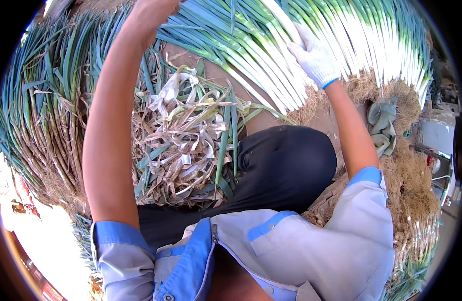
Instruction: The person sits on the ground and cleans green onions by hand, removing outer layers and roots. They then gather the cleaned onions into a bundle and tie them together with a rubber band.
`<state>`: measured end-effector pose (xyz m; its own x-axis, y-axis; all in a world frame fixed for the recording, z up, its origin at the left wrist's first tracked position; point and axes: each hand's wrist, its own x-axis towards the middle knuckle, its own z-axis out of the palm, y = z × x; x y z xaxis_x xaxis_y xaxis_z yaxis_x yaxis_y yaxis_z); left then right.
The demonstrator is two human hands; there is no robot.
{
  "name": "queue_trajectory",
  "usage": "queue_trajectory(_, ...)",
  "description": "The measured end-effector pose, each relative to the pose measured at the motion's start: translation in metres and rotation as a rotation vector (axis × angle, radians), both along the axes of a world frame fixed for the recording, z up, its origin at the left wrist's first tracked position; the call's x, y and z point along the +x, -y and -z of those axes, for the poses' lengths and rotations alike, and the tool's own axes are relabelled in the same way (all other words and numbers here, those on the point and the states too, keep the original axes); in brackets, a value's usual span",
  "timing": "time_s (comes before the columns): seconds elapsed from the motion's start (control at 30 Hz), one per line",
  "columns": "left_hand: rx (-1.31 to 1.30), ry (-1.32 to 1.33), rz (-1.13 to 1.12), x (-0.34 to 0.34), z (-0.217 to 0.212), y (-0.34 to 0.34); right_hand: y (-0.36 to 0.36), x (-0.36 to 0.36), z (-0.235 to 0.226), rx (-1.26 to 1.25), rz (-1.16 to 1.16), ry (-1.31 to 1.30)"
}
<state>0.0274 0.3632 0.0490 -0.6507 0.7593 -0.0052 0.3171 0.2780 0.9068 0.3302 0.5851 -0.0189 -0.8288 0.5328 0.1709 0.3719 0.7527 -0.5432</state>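
Nearest is the person's shirt (311, 246), grey with blue trim. Just beyond it are the dark trousers (291, 165), one knee bent toward the right.

At near right lies a batch of leeks (419, 233), leaves toward the near side, with a mass of brown roots (411, 185) at its far end. A grey-green cloth (383, 125) lies farther off, just beside the roots.

Left of the knee is a heap of scraps (183, 145): dry, pale, curled leaves mixed with green strips. At far left, beyond the left forearm, stands a dense stack of unpeeled leeks (45, 110), brown-skinned low down, green above.

Beyond the knee, clean leeks (261, 70) lie side by side in a broad spread on the brown ground (263, 122), white ends and roots to the near side, green tops far.

The right hand (313, 56), in a white glove with a blue cuff, is over this spread, its fingers closed about the white part of one leek (281, 17). The left hand (158, 7), bare, is at the far edge of view, partly cut off; its opening and any hold cannot be told.
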Motion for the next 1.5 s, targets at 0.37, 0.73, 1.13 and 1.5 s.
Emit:
queue_trajectory(0.37, -0.726, 0.037, -0.63, -0.027, 0.236, 0.29, -0.051, 0.042, 0.166, 0.165, 0.349, 0.59)
queue_trajectory(0.73, -0.877, -0.055, -0.467, -0.022, 0.299, 0.273, -0.052, 0.02, 0.146, 0.158, 0.244, 0.51)
queue_trajectory(1.13, -0.379, 0.327, -0.342, -0.026, 0.208, 0.25, 0.131, -0.226, 0.007, -0.135, -0.649, 0.645)
queue_trajectory(1.5, -0.207, 0.242, -0.53, 0.039, 0.214, 0.3, 0.296, -0.259, 0.108, -1.17, -0.112, 0.132)
